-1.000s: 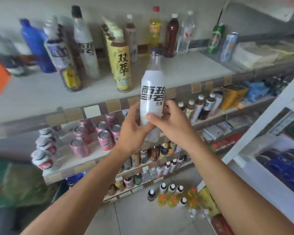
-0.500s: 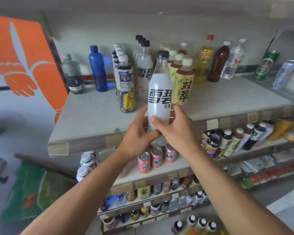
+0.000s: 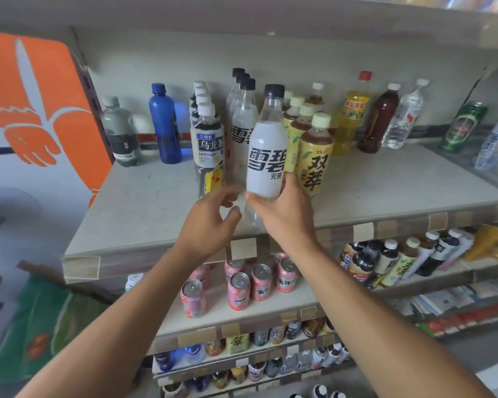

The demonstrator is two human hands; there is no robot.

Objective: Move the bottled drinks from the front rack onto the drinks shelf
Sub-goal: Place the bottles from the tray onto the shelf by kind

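Your right hand [image 3: 285, 216] has its grip closed round the lower body of the white-labelled bottle [image 3: 266, 156], thumb on the near face of the label and fingers wrapped behind. The bottle stands upright with its black cap at the top, and its clear base dips below the grip, over the front part of the drinks shelf [image 3: 144, 214]; whether the base touches the shelf you cannot tell from here.

Your left hand [image 3: 210, 222] sits just left of that grip, fingers loosely curled, the fingertips close to the bottle's clear lower part. Whether they touch it is unclear, so this grip cannot be called either way.

Directly behind the grip stands a row of matching black-capped bottles [image 3: 243, 122]. Just right of the grip is a row of yellow-labelled tea bottles [image 3: 314, 162], the nearest one close beside your right hand's fingers. Just left of the grip is a row of white-capped oolong tea bottles [image 3: 209, 150]. Further left of the grip stand a blue bottle [image 3: 164, 124] and a clear grey-capped bottle [image 3: 120, 130]. Below the grip, on the next shelf down, pink cans [image 3: 239, 291] stand in a cluster.
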